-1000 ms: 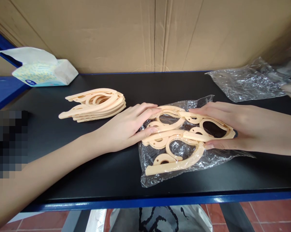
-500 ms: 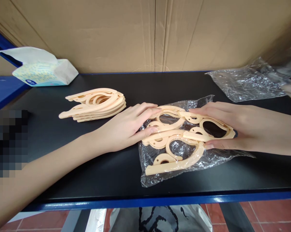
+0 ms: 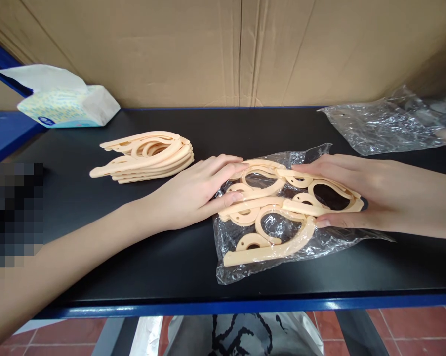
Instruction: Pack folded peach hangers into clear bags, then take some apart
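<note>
Cream plastic folding hangers (image 3: 270, 254) lie flat on the black tabletop in a clear plastic bag (image 3: 225, 275). My left hand (image 3: 196, 193) rests at their left end, its thumb and fingers closed over the edge of a hanger and the bag film. On the other side, my right hand (image 3: 374, 190) grips the right end of a folded hanger between thumb and fingers. Its palm covers that end. Whether this hanger is fully inside the film I cannot tell. Left of my left hand sits a neat stack of similar folded hangers (image 3: 148, 170).
A tissue pack (image 3: 70, 106) stands at the back left. Another clear plastic bag (image 3: 385, 126) lies at the back right. Cardboard (image 3: 171, 54) rises behind the table, and a blue edge (image 3: 193, 309) runs along the front. Below is a printed white bag (image 3: 185, 336).
The whole view has shifted slightly. Both hands keep the same hold, and the hangers lie as before.
</note>
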{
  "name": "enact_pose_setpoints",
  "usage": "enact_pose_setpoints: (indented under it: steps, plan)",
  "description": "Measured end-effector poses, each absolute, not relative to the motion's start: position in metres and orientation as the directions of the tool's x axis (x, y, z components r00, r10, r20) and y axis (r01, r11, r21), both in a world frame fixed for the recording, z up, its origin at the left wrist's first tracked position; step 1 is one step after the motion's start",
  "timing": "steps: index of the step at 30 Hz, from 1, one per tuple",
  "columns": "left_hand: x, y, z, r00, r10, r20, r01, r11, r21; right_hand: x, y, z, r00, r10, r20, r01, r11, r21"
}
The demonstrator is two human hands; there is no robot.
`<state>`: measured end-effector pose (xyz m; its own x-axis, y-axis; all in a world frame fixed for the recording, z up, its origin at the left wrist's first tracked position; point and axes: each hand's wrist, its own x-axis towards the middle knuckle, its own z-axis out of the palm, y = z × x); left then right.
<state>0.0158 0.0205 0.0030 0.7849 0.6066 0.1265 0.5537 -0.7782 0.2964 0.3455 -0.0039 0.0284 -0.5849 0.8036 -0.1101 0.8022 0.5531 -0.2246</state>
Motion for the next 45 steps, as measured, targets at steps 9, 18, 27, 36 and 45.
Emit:
enact_pose_setpoints:
  steps: [9, 18, 27, 36, 45]
  plan:
    - [0.0146, 0.0197, 0.0006, 0.79, 0.596, 0.144, 0.542, -0.788, 0.291, 0.3511, -0.0047, 0.025, -0.565, 0.82, -0.097, 0.823, 0.55, -0.143]
    - [0.0147, 0.0193, 0.0007, 0.793, 0.591, 0.147, 0.535, -0.792, 0.296, 0.3469, -0.0116, 0.0299, -0.535, 0.832, -0.145, 0.843, 0.516, -0.151]
    - [0.015, 0.0194, 0.0019, 0.79, 0.599, 0.134, 0.542, -0.783, 0.305, 0.3511, -0.0093, 0.0243, -0.577, 0.812, -0.088, 0.811, 0.558, -0.175]
    - [0.013, 0.0201, 0.0001, 0.793, 0.585, 0.169, 0.525, -0.797, 0.299, 0.3532, -0.0036, 0.0231, -0.639, 0.767, -0.058, 0.765, 0.626, -0.15]
    - [0.0137, 0.0205, 0.0008, 0.792, 0.589, 0.162, 0.53, -0.794, 0.298, 0.3539, -0.0036, 0.0236, -0.659, 0.75, -0.051, 0.748, 0.647, -0.149]
